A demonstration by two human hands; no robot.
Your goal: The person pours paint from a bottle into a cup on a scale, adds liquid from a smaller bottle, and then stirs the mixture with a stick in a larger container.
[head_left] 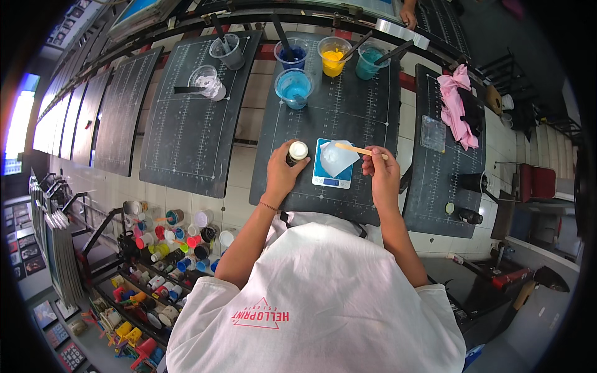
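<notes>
My left hand is wrapped round a small dark jar with a pale white top or contents; which of the two I cannot tell. Right of it, a blue-and-white digital scale lies on the black board. A white sheet of paper rests on the scale's plate, with a little white material on it. Pinched in my right hand is a flat wooden stick. Its left tip is over the paper's upper part; whether it touches I cannot tell.
Beyond the scale stand plastic cups of light blue, dark blue, yellow and teal ink. On the left board are a white-ink cup and a grey one. A pink cloth lies at right. Another person's hand shows at the far edge.
</notes>
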